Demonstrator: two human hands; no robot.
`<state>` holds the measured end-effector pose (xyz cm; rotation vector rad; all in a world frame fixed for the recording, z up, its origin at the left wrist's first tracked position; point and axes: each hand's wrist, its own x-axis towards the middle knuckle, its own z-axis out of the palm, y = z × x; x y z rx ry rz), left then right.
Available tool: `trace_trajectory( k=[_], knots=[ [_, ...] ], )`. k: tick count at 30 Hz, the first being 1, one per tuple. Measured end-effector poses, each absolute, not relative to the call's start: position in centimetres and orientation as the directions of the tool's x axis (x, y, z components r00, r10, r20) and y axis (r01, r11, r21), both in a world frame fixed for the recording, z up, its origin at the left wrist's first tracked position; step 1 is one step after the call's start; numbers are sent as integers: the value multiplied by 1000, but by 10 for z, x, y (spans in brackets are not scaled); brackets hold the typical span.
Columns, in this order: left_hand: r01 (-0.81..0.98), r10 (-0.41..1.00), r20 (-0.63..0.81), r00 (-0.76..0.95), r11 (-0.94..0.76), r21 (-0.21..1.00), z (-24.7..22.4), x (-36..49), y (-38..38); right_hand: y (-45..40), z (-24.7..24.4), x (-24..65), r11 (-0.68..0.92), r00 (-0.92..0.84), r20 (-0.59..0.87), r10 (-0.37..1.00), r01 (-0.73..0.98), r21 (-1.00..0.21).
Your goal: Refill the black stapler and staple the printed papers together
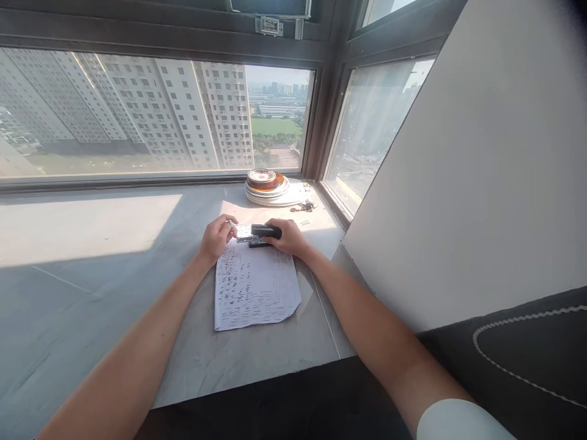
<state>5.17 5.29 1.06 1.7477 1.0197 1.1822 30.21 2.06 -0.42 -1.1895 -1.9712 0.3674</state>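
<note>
A black stapler point(259, 230) is in my right hand point(288, 236), whose fingers wrap round its rear end from the right. Its black upper arm is lifted from the metal part and the base below, and its front points left. Just left of it, my left hand point(216, 239) is closed with thumb and fingertips together at a small pale piece, too small to name. Beneath both hands lies a sheet of paper point(257, 281) with handwriting, its lower right corner cut or folded at a slant.
Behind my hands, a stack of plates point(267, 194) stands in the window corner on the grey sill point(110, 293). A small bunch of keys or trinkets point(303, 207) lies beside it. A white wall panel point(458, 153) slopes along the right, and the sill's front edge is near me.
</note>
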Motion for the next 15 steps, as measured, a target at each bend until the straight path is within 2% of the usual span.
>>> trace_trajectory(
  k=[5, 10, 15],
  knots=[
    [191, 938, 287, 196, -323, 927, 11, 48, 53, 20, -4, 302, 532, -253, 494, 832, 615, -582],
    [121, 954, 198, 225, -229, 966, 13, 50, 52, 20, -3, 301, 543, -251, 506, 825, 599, -588],
    [51, 959, 198, 201, -212, 976, 13, 53, 52, 20, -2, 300, 534, -253, 490, 834, 594, -602]
  ],
)
